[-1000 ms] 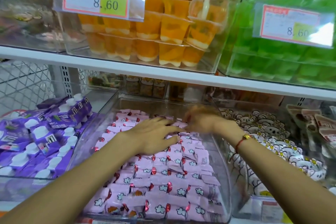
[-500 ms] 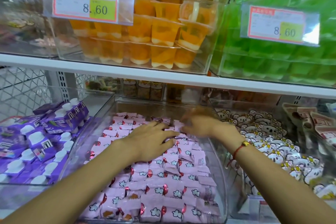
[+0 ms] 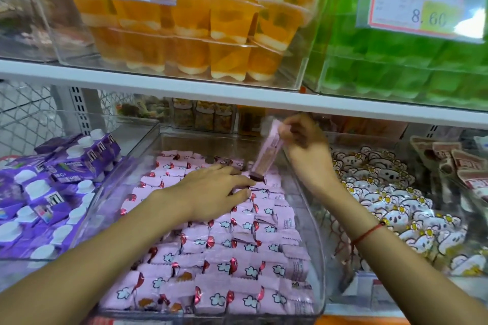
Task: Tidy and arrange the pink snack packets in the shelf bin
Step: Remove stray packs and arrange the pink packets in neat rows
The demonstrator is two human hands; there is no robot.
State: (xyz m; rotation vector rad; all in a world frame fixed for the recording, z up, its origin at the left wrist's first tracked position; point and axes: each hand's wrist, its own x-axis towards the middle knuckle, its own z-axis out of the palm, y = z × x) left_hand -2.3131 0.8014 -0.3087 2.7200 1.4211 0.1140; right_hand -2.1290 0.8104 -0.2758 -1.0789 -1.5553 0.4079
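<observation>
A clear plastic shelf bin (image 3: 318,266) holds several rows of pink snack packets (image 3: 224,253) with white flower prints. My left hand (image 3: 214,192) lies flat on the packets in the middle of the bin, fingers stretched out and pressing down. My right hand (image 3: 303,150) is raised above the bin's back right corner and pinches one pink packet (image 3: 266,153) by its top end, so it hangs almost upright with its lower end just above my left fingertips.
Purple drink cartons (image 3: 52,185) fill the bin to the left, and white koala-print packets (image 3: 390,200) fill the bin to the right. The white shelf board (image 3: 237,92) overhead carries bins of orange jelly cups (image 3: 211,26) and green packs (image 3: 409,66).
My right hand has lifted off the pile at the back of the bin and now holds one pink packet in the air. My left hand stays on the packets.
</observation>
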